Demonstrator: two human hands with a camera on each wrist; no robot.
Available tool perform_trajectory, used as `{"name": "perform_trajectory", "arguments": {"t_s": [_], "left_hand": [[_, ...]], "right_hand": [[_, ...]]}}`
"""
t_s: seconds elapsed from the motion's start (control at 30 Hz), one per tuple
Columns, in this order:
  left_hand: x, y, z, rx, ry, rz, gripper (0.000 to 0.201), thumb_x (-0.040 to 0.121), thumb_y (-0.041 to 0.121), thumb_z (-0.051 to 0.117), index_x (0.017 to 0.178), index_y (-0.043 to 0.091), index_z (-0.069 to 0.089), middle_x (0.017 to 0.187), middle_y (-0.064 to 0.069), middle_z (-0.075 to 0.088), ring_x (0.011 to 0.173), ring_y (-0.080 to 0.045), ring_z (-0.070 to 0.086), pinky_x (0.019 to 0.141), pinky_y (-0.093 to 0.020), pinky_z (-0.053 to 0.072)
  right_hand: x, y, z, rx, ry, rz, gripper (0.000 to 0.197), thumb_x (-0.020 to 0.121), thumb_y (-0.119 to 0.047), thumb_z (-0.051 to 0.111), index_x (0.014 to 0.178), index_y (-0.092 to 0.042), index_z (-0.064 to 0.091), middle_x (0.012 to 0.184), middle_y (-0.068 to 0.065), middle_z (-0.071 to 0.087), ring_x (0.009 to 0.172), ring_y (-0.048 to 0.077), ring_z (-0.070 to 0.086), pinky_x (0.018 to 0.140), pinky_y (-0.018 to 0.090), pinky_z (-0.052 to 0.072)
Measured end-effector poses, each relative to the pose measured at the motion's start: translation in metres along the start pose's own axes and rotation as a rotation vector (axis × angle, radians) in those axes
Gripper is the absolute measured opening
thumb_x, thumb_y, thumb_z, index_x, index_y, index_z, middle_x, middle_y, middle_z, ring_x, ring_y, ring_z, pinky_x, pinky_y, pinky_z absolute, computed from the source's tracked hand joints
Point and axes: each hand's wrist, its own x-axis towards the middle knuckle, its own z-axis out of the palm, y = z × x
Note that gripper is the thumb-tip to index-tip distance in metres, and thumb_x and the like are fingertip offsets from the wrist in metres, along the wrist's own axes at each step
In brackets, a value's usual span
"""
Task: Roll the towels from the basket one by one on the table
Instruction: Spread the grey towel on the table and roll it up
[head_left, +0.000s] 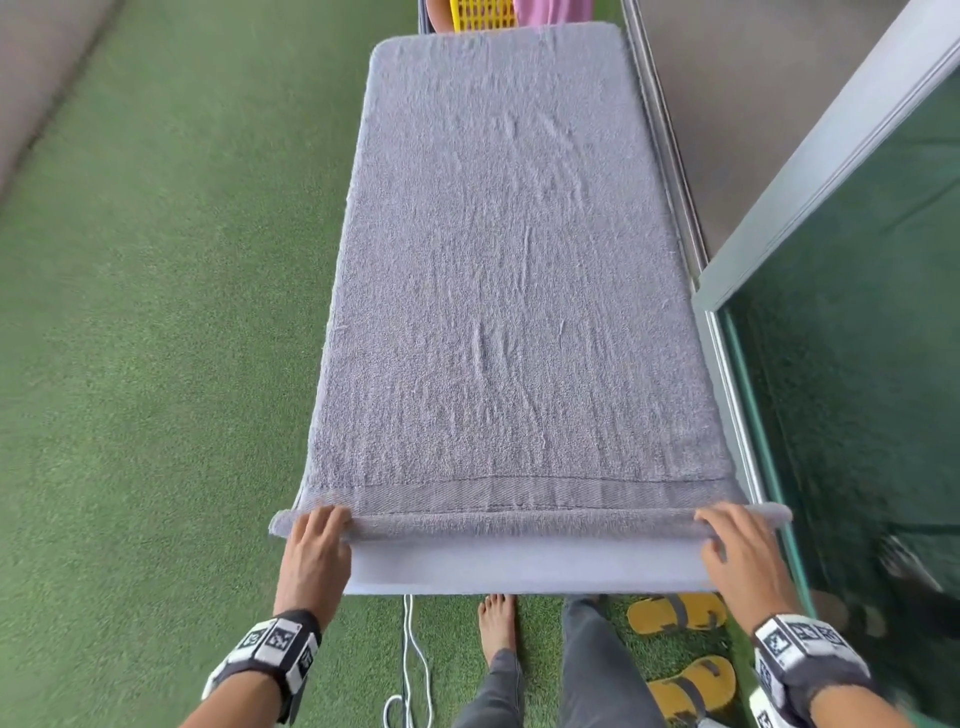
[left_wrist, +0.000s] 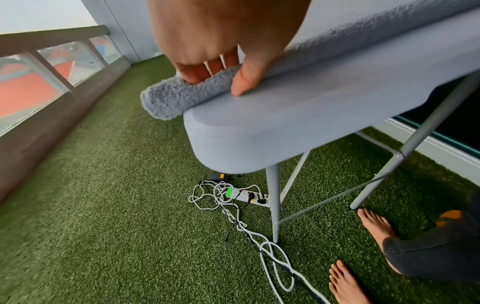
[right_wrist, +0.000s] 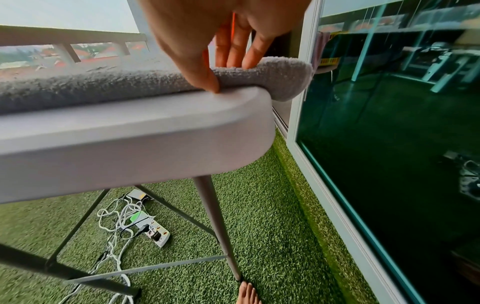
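A large grey towel (head_left: 498, 249) lies spread flat along the grey table (head_left: 524, 571). Its near hem is turned over into a thin roll (head_left: 519, 522) across the table's front. My left hand (head_left: 317, 535) pinches the roll's left end (left_wrist: 171, 98), fingers on top and thumb at the front. At the right end (right_wrist: 283, 76) my right hand (head_left: 737, 540) pinches the roll the same way. A yellow basket (head_left: 483, 13) with a pink towel (head_left: 550, 11) shows at the table's far end.
Green artificial turf (head_left: 156, 364) covers the floor. A glass sliding door (head_left: 857, 338) runs close along the table's right side. Under the table lie a power strip (left_wrist: 249, 197) and tangled cables. Yellow sandals (head_left: 675, 613) and my bare feet stand at the near edge.
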Motion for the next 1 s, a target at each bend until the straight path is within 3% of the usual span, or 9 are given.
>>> {"name": "perform_trajectory", "arguments": {"t_s": [0.13, 0.2, 0.3, 0.37, 0.53, 0.63, 0.73, 0.87, 1.0], "left_hand": [[0.011, 0.001, -0.011, 0.005, 0.019, 0.045, 0.029, 0.067, -0.016, 0.07, 0.084, 0.007, 0.068, 0.075, -0.003, 0.066, 0.065, -0.019, 0.056, 0.062, -0.035, 0.051], [0.014, 0.001, -0.018, 0.03, 0.003, 0.051, 0.014, 0.081, 0.005, 0.056, 0.076, 0.015, 0.065, 0.067, 0.004, 0.063, 0.058, -0.012, 0.049, 0.066, -0.038, 0.049], [0.016, -0.002, -0.017, 0.106, -0.088, 0.006, 0.021, 0.087, 0.026, 0.037, 0.078, 0.027, 0.057, 0.068, 0.012, 0.06, 0.059, -0.006, 0.046, 0.078, -0.037, 0.041], [0.018, -0.002, -0.018, 0.107, -0.073, -0.035, 0.008, 0.085, 0.019, 0.051, 0.09, 0.024, 0.053, 0.078, 0.01, 0.056, 0.066, -0.009, 0.048, 0.081, -0.036, 0.039], [0.018, 0.003, -0.011, 0.069, -0.04, 0.061, 0.044, 0.062, -0.01, 0.063, 0.092, 0.017, 0.045, 0.083, 0.003, 0.045, 0.072, -0.015, 0.04, 0.068, -0.035, 0.048], [0.012, 0.0, -0.003, 0.038, -0.064, 0.112, 0.043, 0.062, -0.003, 0.074, 0.095, 0.013, 0.053, 0.088, 0.001, 0.051, 0.079, -0.015, 0.041, 0.071, -0.029, 0.045], [0.016, 0.002, -0.005, 0.028, -0.017, 0.081, 0.036, 0.063, -0.009, 0.076, 0.091, 0.01, 0.064, 0.085, -0.002, 0.063, 0.076, -0.019, 0.052, 0.07, -0.034, 0.05], [0.023, 0.005, -0.012, 0.108, -0.051, 0.061, 0.015, 0.083, 0.016, 0.048, 0.075, 0.022, 0.06, 0.067, 0.009, 0.061, 0.06, -0.011, 0.053, 0.081, -0.044, 0.045], [0.031, 0.001, -0.013, 0.142, -0.062, -0.023, 0.022, 0.081, 0.009, 0.057, 0.099, 0.022, 0.054, 0.081, 0.007, 0.054, 0.071, -0.013, 0.049, 0.082, -0.041, 0.039]], "right_hand": [[0.012, -0.004, -0.009, 0.043, 0.062, 0.036, 0.033, 0.065, 0.018, 0.072, 0.092, -0.002, 0.072, 0.093, 0.012, 0.07, 0.088, 0.032, 0.064, 0.089, 0.039, 0.043], [0.014, -0.005, -0.017, -0.042, 0.028, 0.038, 0.022, 0.069, 0.006, 0.074, 0.079, -0.013, 0.073, 0.079, 0.002, 0.069, 0.078, 0.023, 0.058, 0.083, 0.035, 0.036], [0.018, -0.006, -0.024, -0.175, -0.028, 0.047, 0.021, 0.076, -0.009, 0.069, 0.063, -0.026, 0.064, 0.063, -0.012, 0.059, 0.07, 0.016, 0.048, 0.076, 0.032, 0.021], [0.02, -0.005, -0.025, -0.184, -0.003, 0.089, 0.016, 0.077, -0.013, 0.066, 0.074, -0.027, 0.061, 0.071, -0.01, 0.058, 0.073, 0.017, 0.049, 0.078, 0.035, 0.025], [0.015, -0.004, -0.015, -0.1, -0.042, -0.014, 0.031, 0.069, -0.001, 0.073, 0.08, -0.023, 0.054, 0.081, -0.005, 0.051, 0.074, 0.017, 0.051, 0.071, 0.035, 0.042], [0.008, -0.002, -0.007, -0.089, -0.064, -0.027, 0.039, 0.062, 0.001, 0.077, 0.095, -0.016, 0.063, 0.098, 0.0, 0.058, 0.09, 0.022, 0.056, 0.079, 0.042, 0.05], [0.015, -0.004, -0.009, 0.002, -0.034, 0.063, 0.036, 0.07, 0.008, 0.072, 0.102, -0.008, 0.071, 0.108, 0.006, 0.066, 0.101, 0.029, 0.061, 0.09, 0.047, 0.05], [0.028, -0.006, -0.017, -0.126, -0.03, -0.016, 0.017, 0.072, -0.005, 0.073, 0.078, -0.022, 0.072, 0.076, -0.007, 0.069, 0.076, 0.019, 0.057, 0.079, 0.039, 0.036], [0.039, -0.011, -0.026, -0.151, -0.019, 0.033, 0.018, 0.076, -0.01, 0.068, 0.087, -0.023, 0.061, 0.087, -0.004, 0.061, 0.081, 0.021, 0.055, 0.078, 0.039, 0.031]]}}
